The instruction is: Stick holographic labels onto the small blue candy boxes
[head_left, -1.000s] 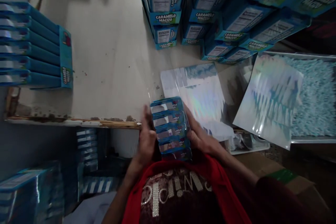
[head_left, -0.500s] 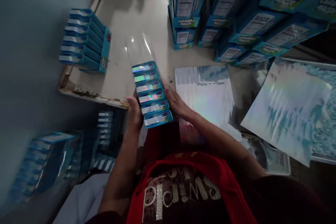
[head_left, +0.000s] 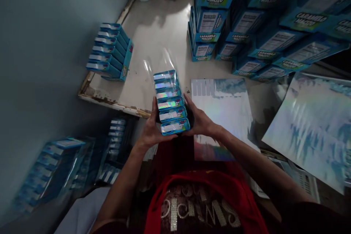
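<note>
the white table (head_left: 164,33) fills the upper middle of the frame, with stacked blue cartons (head_left: 263,25) at upper right and a wrapped pack (head_left: 111,51) at upper left. at centre we clamp the row of six small blue boxes (head_left: 170,101), sleeved in clear film (head_left: 157,64), between left hand (head_left: 152,131) and right hand (head_left: 199,120), palms pressing inward. we judge even side pressure keeps the row square.

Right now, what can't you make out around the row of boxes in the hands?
- Head view: the row of blue boxes, its underside and sides, covered by the left hand and right hand.
- Clear plastic wrap: whether it encloses the row is lost in glare.
- Blue packs under the table: blurred and dark.
- CARAMELO MACIZO cartons: cut off by the top and right edges.
</note>
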`<state>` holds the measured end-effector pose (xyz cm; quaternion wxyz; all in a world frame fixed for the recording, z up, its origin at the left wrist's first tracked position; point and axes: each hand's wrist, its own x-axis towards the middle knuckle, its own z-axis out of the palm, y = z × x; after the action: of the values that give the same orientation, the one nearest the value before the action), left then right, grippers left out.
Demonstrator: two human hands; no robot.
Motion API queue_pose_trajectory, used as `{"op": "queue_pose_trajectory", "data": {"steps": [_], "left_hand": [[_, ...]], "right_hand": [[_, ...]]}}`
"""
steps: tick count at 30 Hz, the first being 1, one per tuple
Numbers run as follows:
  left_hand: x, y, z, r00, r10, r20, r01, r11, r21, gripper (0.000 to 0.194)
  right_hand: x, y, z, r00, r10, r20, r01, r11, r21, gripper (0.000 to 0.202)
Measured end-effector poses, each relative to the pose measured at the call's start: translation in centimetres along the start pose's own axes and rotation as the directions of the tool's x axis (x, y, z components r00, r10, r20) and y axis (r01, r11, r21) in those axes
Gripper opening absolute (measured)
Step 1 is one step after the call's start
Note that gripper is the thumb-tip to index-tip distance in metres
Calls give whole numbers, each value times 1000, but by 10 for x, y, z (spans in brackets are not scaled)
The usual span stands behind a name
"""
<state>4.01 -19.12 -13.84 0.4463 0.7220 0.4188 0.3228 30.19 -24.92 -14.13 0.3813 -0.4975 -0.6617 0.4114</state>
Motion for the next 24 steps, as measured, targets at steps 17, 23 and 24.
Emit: {"op": "queue_pose_trajectory", "data": {"steps": [17,23,24], "left_hand": [[-51,11,50,817,-44,-575,121,988,97,116],[-27,12,34,966,-181,-183,187,982,16,107],[-27,15,35,966,-191,-175,198,980,29,90]], "right_hand": [[-30,-18,30,870,105,-482,-251,935,-249,82],[-18,-13,23,982,103,-159,-124,983,-132,100],[-17,-15,25,974,138,-179,-161,980,-119,97]]}}
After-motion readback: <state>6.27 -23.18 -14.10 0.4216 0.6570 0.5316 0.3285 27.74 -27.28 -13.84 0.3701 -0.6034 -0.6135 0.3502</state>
